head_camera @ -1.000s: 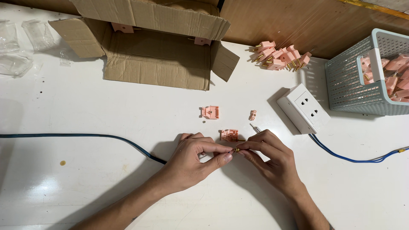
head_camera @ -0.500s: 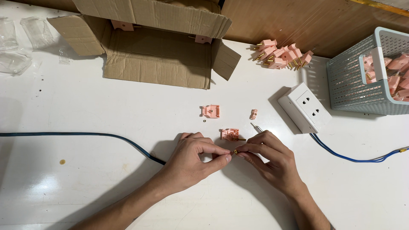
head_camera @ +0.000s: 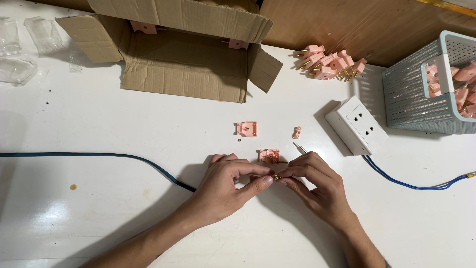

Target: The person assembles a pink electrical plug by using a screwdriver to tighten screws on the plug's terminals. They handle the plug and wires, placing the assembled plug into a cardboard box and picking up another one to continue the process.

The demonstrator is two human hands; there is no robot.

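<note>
My left hand (head_camera: pixel 229 184) and my right hand (head_camera: pixel 314 184) meet at the middle of the white table (head_camera: pixel 99 114), fingertips pinching a tiny brass part (head_camera: pixel 275 176) between them. A thin screwdriver (head_camera: pixel 299 147) sticks out above my right hand's fingers. The end of a blue cable (head_camera: pixel 94 157) runs under my left hand. Just beyond the fingers lies a pink plug half (head_camera: pixel 268 155). Farther off lie another pink plug shell (head_camera: pixel 246 128), a small pink clamp piece (head_camera: pixel 296 132) and a small brass screw (head_camera: pixel 240 140).
An open cardboard box (head_camera: pixel 173 47) lies at the back. A pile of pink plugs (head_camera: pixel 328 62) sits by the wooden wall. A white wall socket (head_camera: pixel 356 124) with a blue lead (head_camera: pixel 411 182) lies right, beside a pale basket (head_camera: pixel 426 89) of pink plugs. Clear plastic bags (head_camera: pixel 20 47) lie far left.
</note>
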